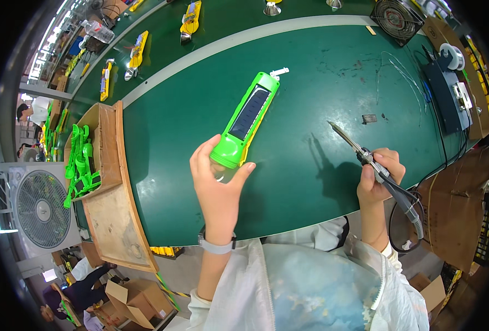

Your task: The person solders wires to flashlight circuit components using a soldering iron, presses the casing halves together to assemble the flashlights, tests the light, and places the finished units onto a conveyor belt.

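Note:
My left hand [219, 176] is closed round the lamp end of a green and yellow flashlight [231, 144], holding it above the green table [288, 182]. A dark solar panel [251, 111] faces up along its body, and a small white piece [279, 73] sticks out at the far end. In my right hand [381, 175] is a soldering iron [360, 151], gripped by its handle with the tip pointing to the far left. The tip is apart from the flashlight. A grey cable runs from the handle toward my right.
A box of green plastic casings [81, 160] stands at the left behind a wooden board [117, 220]. Yellow flashlight halves [191, 19] lie along the far strip. At the right are a solder spool [452, 57], a dark blue station [446, 96], a black fan [397, 21] and loose wires.

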Demonstrator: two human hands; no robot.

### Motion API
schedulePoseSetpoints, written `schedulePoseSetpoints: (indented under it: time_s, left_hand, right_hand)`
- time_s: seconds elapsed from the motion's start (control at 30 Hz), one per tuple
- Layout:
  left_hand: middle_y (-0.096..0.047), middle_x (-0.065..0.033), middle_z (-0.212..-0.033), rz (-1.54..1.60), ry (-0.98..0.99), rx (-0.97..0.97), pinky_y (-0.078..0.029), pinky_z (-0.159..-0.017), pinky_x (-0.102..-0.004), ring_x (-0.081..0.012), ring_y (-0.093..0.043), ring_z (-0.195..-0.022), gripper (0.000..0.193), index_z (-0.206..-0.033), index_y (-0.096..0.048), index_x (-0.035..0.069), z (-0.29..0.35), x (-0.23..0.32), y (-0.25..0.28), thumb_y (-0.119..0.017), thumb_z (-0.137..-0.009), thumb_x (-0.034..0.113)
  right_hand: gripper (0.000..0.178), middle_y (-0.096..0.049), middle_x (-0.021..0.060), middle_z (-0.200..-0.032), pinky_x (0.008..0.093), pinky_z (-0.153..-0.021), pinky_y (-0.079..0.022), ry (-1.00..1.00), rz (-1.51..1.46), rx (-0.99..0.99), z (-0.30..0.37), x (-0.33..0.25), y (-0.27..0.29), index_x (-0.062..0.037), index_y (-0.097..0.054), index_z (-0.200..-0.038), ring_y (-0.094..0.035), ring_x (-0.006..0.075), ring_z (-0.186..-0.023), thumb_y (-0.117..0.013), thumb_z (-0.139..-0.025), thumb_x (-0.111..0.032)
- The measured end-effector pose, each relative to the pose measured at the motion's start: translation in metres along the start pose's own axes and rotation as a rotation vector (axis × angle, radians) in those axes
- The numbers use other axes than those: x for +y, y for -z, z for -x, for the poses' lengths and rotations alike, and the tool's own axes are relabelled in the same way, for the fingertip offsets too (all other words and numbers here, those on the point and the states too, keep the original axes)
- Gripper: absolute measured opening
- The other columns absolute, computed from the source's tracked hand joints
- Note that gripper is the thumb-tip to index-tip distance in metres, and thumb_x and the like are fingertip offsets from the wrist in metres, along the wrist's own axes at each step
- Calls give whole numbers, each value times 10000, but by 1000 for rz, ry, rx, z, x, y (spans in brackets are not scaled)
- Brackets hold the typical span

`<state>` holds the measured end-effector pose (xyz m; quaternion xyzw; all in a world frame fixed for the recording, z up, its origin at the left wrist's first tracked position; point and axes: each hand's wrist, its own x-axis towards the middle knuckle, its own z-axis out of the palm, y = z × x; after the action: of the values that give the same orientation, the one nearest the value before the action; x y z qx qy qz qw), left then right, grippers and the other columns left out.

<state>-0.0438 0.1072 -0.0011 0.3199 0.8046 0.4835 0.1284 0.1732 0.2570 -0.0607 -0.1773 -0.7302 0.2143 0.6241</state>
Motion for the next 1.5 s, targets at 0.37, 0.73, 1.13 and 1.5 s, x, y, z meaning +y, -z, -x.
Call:
schedulePoseSetpoints:
  time_s: [0.37,0.73,1.13,1.5]
  left_hand:
    - [-582,-99,-1108,-245,-213,47,-398,-901,-391,-280,-516,-1024,502,-1169,-575,66,0,-8,2,-790,-735,198]
    - [-585,-58,-1013,-160,-165,56,-371,-898,-371,-235,-536,-991,488,-1135,-589,69,-2,-3,-1,-802,-730,239]
    - [-620,-66,-998,-522,-431,188,-384,-884,-381,-226,-576,-925,493,-1142,-614,70,7,-3,-14,-801,-729,264]
    - [-626,-97,-1007,-507,-400,151,-430,-863,-384,-253,-592,-924,507,-1146,-609,40,6,-4,-15,-798,-728,257]
  right_hand:
    - [344,-597,129,-821,282,-598,-457,-12,-37,-14,0,1,-2,-6,-510,-1038,-565,192,-678,-680,-739,-9]
    - [343,-593,118,-812,298,-613,-452,-35,-42,-6,-2,1,-2,-14,-522,-1028,-574,201,-675,-683,-725,-21]
    - [351,-585,110,-781,303,-604,-451,-34,-22,5,-3,0,-2,-16,-519,-1027,-562,208,-656,-684,-718,-29]
    - [349,-587,114,-750,305,-588,-461,-47,-38,-9,-3,-1,-1,-4,-523,-1021,-564,210,-641,-678,-709,-13]
